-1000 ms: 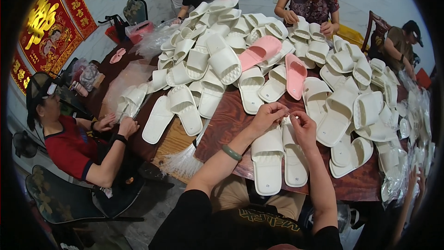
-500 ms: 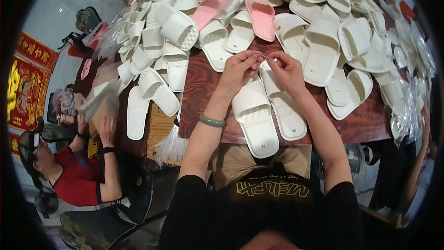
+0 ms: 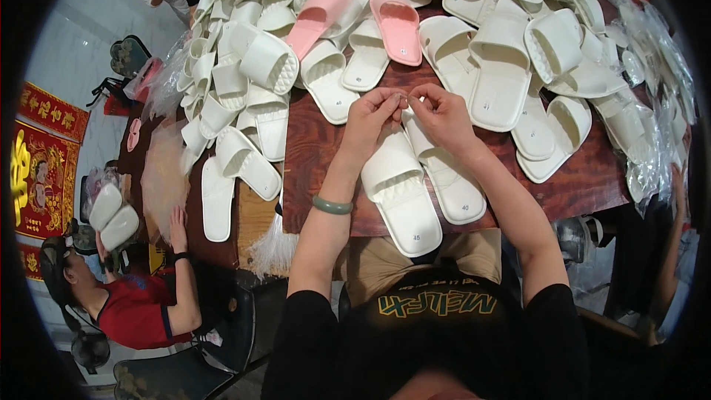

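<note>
Above a pair of white slippers, my left hand (image 3: 376, 120) and my right hand (image 3: 444, 117) meet fingertip to fingertip. Both are closed in a pinch; whatever lies between the fingers is too small to make out. Under my left hand, a white slipper (image 3: 415, 224) sticks out past the table's near edge. A second white slipper (image 3: 463, 196) lies beside it under my right hand, its upper partly hidden by that hand. Just beyond my hands are more white slippers (image 3: 326, 89) and a pink slipper (image 3: 397, 30).
A big pile of white slippers (image 3: 259, 59) covers the far part of the reddish-brown table (image 3: 578, 174). Another pink slipper (image 3: 322, 13) rests on it. Clear plastic bags (image 3: 659, 170) lie at the right. On the left, a person in red (image 3: 141, 304) holds up white slippers (image 3: 118, 226).
My hands stay together in the same pinch, with only small finger movement. The head view has shifted slightly. The person at the left has raised a pair of white slippers.
</note>
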Tool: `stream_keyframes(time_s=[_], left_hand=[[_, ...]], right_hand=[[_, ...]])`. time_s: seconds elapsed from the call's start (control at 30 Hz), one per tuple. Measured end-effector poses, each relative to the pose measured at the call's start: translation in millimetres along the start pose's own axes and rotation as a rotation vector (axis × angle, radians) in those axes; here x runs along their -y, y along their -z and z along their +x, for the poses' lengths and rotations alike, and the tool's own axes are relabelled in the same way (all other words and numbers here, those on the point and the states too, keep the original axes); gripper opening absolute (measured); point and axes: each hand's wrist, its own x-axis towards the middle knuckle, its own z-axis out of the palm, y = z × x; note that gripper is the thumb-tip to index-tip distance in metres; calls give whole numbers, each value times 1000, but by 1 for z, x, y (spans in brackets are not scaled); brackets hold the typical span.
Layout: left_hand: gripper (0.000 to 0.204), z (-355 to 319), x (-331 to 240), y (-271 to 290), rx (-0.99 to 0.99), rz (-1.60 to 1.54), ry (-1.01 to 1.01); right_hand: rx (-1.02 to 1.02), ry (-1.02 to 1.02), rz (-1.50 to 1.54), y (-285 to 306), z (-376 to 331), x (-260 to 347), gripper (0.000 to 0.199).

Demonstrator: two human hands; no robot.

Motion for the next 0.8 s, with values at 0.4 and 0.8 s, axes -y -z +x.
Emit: stream_keyframes(time_s=[0.4, 0.8], left_hand=[[17, 0, 7, 2, -46, 26, -74], [15, 0, 3, 6, -55, 143, -78]], right_hand=[[15, 32, -79, 1, 1, 3, 15], [-27, 136, -125, -5, -6, 7, 12]])
